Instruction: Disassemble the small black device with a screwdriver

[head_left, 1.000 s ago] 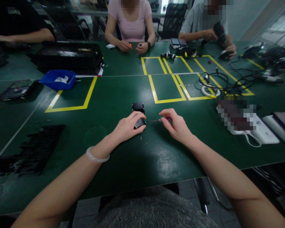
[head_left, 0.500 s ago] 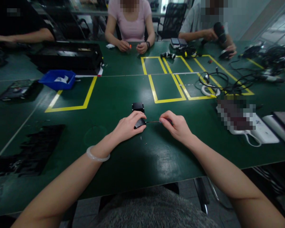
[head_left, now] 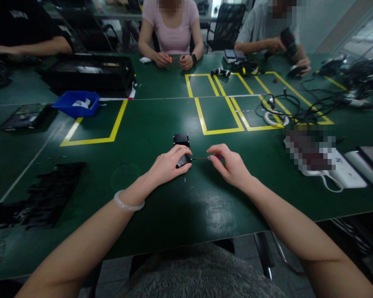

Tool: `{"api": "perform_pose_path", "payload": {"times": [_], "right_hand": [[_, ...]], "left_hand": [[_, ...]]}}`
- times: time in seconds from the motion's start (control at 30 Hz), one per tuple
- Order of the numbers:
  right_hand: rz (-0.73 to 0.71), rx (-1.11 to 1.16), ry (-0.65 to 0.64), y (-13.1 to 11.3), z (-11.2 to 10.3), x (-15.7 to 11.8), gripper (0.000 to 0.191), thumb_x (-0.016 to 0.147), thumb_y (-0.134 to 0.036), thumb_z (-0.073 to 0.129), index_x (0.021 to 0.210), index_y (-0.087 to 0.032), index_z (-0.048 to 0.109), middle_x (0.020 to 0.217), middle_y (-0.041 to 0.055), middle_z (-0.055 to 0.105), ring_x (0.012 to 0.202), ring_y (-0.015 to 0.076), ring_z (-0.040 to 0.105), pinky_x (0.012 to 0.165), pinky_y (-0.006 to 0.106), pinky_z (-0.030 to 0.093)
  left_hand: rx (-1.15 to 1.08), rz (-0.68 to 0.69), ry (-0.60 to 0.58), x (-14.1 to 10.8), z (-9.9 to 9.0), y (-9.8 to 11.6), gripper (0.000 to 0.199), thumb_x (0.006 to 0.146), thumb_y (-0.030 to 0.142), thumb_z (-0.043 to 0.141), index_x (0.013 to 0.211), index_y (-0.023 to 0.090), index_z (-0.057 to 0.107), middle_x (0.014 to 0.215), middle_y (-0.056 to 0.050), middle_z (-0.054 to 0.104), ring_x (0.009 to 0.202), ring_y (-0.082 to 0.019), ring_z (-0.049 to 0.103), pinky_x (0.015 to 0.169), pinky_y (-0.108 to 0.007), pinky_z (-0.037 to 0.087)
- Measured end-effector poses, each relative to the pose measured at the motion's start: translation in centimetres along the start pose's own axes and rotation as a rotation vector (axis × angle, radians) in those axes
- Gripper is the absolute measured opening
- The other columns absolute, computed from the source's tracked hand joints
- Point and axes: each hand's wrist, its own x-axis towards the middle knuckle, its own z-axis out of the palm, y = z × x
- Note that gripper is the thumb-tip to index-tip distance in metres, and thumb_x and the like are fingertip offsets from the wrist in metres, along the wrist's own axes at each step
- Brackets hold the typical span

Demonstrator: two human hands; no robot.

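A small black device (head_left: 182, 160) lies on the green table, and my left hand (head_left: 168, 163) grips it from the left with fingers and thumb around it. Right up against the far side of that hand is a black box-shaped part (head_left: 180, 139) with small pale bits at its corners. My right hand (head_left: 230, 163) holds a screwdriver, its thin shaft (head_left: 200, 158) level and pointing left. The shaft's tip meets the device's right side; the handle is mostly hidden in my fingers. Two tiny screws (head_left: 185, 180) lie just in front of the device.
Black flat parts (head_left: 54, 190) lie at left, with a blue tray (head_left: 76, 103) and a long black housing (head_left: 87, 72) behind. Cables (head_left: 294, 103) and a white power bank (head_left: 345, 169) are at right. Several co-workers sit across the green table (head_left: 155, 124).
My right index finger has lifted away from my thumb, loosening around the screwdriver handle. My left hand and the black device stay in place.
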Motion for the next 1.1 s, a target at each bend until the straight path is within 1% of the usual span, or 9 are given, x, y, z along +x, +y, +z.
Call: {"api": "perform_pose_path", "payload": {"times": [0.2,0.37,0.53,0.67,0.73,0.83,0.9,1.0,1.1], "right_hand": [[-0.01,-0.024,0.001,0.06,0.02,0.05,0.015,0.1,-0.032,0.05,0.096,-0.022,0.059,0.079,0.0011,0.068,0.066,0.0133,0.065,0.063,0.024,0.047],[-0.015,-0.027,0.024,0.02,0.03,-0.02,0.017,0.099,-0.029,0.047,0.11,-0.021,0.058,0.085,0.0026,0.069,0.071,0.0146,0.065,0.067,0.025,0.049],[-0.015,-0.038,0.019,0.02,-0.02,0.0,0.015,0.1,-0.032,0.049,0.097,-0.022,0.06,0.079,0.001,0.068,0.066,0.0137,0.064,0.063,0.024,0.047],[-0.009,-0.024,0.025,-0.17,-0.05,0.01,0.016,0.099,-0.027,0.047,0.109,-0.022,0.058,0.089,0.0034,0.071,0.074,0.0152,0.068,0.068,0.025,0.049],[-0.01,-0.041,0.03,-0.19,-0.05,0.0,0.017,0.099,-0.027,0.047,0.11,-0.021,0.057,0.088,0.0038,0.07,0.075,0.0158,0.068,0.068,0.026,0.049],[-0.019,-0.074,0.028,-0.08,-0.04,0.02,0.016,0.1,-0.031,0.047,0.098,-0.022,0.059,0.077,0.0016,0.068,0.066,0.0148,0.065,0.062,0.025,0.046],[-0.021,-0.075,0.03,-0.07,0.0,0.04,0.016,0.1,-0.031,0.048,0.094,-0.022,0.059,0.076,0.0011,0.067,0.064,0.0142,0.064,0.061,0.025,0.045],[-0.029,-0.05,0.049,-0.2,0.06,0.03,0.014,0.099,-0.026,0.046,0.106,-0.022,0.058,0.088,0.0035,0.071,0.071,0.0146,0.067,0.065,0.025,0.048],[-0.038,-0.063,0.04,-0.24,0.08,0.0,0.015,0.099,-0.026,0.046,0.109,-0.021,0.057,0.084,0.0027,0.07,0.069,0.0146,0.066,0.065,0.025,0.048]], "left_hand": [[0.005,-0.003,0.001,0.0,0.01,-0.01,0.03,0.093,0.037,0.056,0.12,0.026,0.054,0.136,-0.005,0.055,0.115,-0.025,0.064,0.094,-0.041,0.055],[0.005,-0.009,0.0,0.03,0.02,0.05,0.03,0.092,0.036,0.057,0.12,0.025,0.054,0.136,-0.005,0.056,0.115,-0.025,0.064,0.093,-0.041,0.055],[0.01,-0.01,0.0,-0.01,-0.07,0.07,0.031,0.093,0.037,0.057,0.121,0.025,0.054,0.136,-0.005,0.055,0.115,-0.026,0.064,0.092,-0.041,0.055],[0.006,-0.014,0.0,-0.01,-0.05,0.09,0.03,0.093,0.036,0.057,0.121,0.025,0.054,0.136,-0.005,0.056,0.115,-0.026,0.064,0.091,-0.041,0.056],[0.005,-0.013,0.007,0.01,0.01,0.07,0.03,0.092,0.036,0.058,0.121,0.025,0.054,0.136,-0.005,0.056,0.115,-0.026,0.064,0.092,-0.041,0.056],[0.011,-0.007,0.006,0.02,0.09,0.0,0.031,0.092,0.036,0.058,0.121,0.025,0.054,0.137,-0.005,0.055,0.116,-0.026,0.064,0.092,-0.041,0.056],[0.013,-0.005,0.003,0.02,0.09,-0.03,0.031,0.092,0.036,0.058,0.121,0.025,0.054,0.137,-0.005,0.055,0.115,-0.026,0.064,0.092,-0.041,0.056],[0.013,-0.01,0.002,0.01,0.05,0.01,0.031,0.092,0.036,0.058,0.121,0.025,0.054,0.136,-0.005,0.055,0.114,-0.026,0.064,0.091,-0.042,0.056],[0.01,-0.004,0.006,0.03,0.03,0.05,0.03,0.092,0.035,0.057,0.121,0.025,0.054,0.136,-0.005,0.056,0.115,-0.026,0.064,0.093,-0.042,0.055]]}}
